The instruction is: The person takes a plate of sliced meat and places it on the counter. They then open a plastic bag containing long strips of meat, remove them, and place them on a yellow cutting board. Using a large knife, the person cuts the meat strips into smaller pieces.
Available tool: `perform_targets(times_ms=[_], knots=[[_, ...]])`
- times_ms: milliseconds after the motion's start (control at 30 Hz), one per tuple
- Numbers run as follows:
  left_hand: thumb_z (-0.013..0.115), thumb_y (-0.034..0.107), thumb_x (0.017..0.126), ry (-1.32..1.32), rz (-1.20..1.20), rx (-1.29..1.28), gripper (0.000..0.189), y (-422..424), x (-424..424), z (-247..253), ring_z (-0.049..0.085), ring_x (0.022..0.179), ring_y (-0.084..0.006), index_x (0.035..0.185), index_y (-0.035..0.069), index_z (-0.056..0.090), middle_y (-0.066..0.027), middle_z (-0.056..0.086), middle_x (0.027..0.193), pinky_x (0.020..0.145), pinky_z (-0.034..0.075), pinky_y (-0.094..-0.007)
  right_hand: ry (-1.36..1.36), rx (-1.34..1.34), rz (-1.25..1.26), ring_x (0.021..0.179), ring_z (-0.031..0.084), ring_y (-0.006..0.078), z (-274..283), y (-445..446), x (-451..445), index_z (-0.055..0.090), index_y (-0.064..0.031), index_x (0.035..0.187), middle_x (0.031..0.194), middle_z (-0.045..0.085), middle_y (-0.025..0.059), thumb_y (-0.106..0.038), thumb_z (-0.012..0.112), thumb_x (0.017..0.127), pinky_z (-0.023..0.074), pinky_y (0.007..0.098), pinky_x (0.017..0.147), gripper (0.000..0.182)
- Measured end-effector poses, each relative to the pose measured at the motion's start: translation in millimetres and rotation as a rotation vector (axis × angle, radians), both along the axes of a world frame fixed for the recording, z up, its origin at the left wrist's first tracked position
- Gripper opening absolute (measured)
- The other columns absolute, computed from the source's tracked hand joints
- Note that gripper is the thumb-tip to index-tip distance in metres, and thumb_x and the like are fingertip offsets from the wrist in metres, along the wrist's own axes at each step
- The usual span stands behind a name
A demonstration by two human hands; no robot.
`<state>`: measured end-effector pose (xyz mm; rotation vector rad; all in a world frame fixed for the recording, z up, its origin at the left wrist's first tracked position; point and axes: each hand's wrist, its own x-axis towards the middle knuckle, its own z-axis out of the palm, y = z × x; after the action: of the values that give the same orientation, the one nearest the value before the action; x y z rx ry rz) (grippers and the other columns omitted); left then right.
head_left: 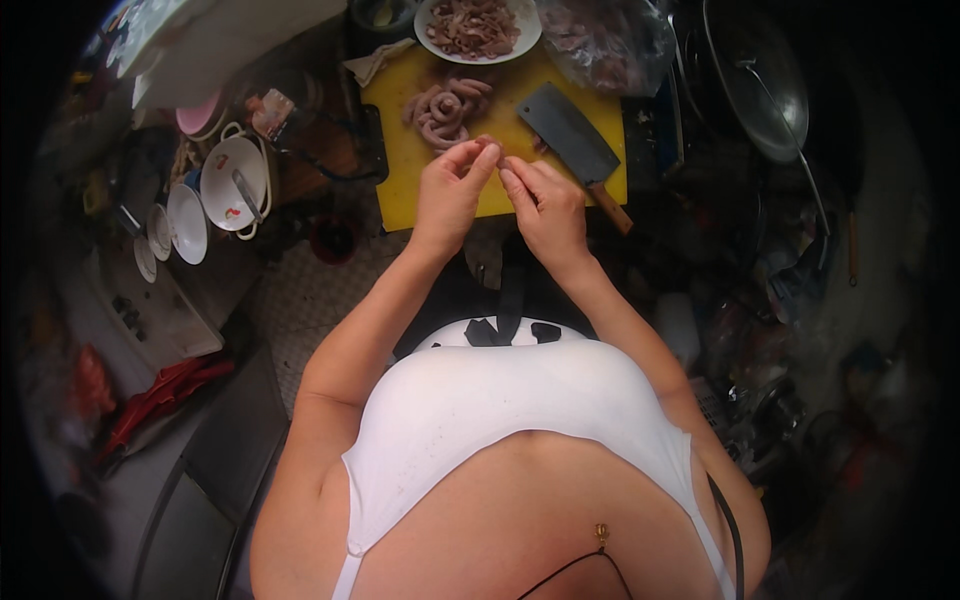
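Over a yellow cutting board (409, 187), my left hand (454, 187) and my right hand (551, 206) meet at the fingertips. Between them they pinch a small pinkish piece of meat (489, 140), mostly covered by the fingers. Just behind my left hand lies a coiled length of pinkish tubular meat (444, 109), which looks like intestine. A cleaver (566, 131) with a dark blade and wooden handle rests slantwise to the right of my hands. A white plate (424, 41) of cut meat strips (476, 26) stands at the board's far edge.
A clear plastic bag (607, 45) with meat inside sits at the back right. Farther right is a large metal wok (772, 112) with a long-handled ladle (795, 139). White bowls (187, 223) and a two-handled pot (225, 180) stand on the left. A folded cloth (379, 61) touches the board's far-left corner.
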<state>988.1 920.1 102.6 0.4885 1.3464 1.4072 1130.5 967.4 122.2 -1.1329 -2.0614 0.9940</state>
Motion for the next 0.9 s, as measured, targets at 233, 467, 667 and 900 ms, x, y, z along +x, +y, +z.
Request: perform_targets(times_ms=[233,467,667,900], knots=[[0.062,0.028,0.105,-0.298,-0.068,0.114,0.034,3,-5,-13,0.061,0.110,-0.0119,0.128,0.004,0.063,-0.0028,0.066,0.118,0.097,0.049,-0.0306,0.538,-1.015,-0.097,0.083,0.063,0.0096,-4,7,13,0.067,0.0025,0.129,0.092,0.068,0.0001,-0.019,0.065,0.103,0.0513,0.0255,0.073,0.034],[0.054,0.031,0.108,-0.321,0.169,-0.228,0.036,-12,-18,-21,0.061,0.112,-0.0160,0.134,0.007,0.060,-0.0041,0.064,0.118,0.097,0.049,-0.0328,0.259,0.294,-0.203,0.089,0.066,0.0223,-12,18,4,0.065,-0.0028,0.136,0.101,0.065,0.0101,-0.010,0.063,0.101,0.0534,0.0325,0.077,0.035],[0.056,0.028,0.107,-0.130,0.156,-0.353,0.033,-31,-36,-56,0.063,0.104,-0.0128,0.133,0.007,0.061,-0.0027,0.065,0.116,0.090,0.050,-0.0279,-0.002,0.254,-0.104,0.091,0.066,0.0326,-52,21,-5,0.068,-0.0058,0.131,0.097,0.068,0.0130,-0.012,0.063,0.099,0.0531,0.0395,0.082,0.032],[0.059,0.019,0.104,0.096,0.109,-0.285,0.026,-28,-37,-70,0.065,0.096,-0.0105,0.126,0.006,0.066,-0.0020,0.068,0.114,0.085,0.050,-0.0245,0.001,0.360,-0.042,0.090,0.065,0.0284,-64,21,7,0.070,-0.0056,0.127,0.096,0.068,0.0092,-0.012,0.066,0.096,0.0484,0.0384,0.083,0.032]])
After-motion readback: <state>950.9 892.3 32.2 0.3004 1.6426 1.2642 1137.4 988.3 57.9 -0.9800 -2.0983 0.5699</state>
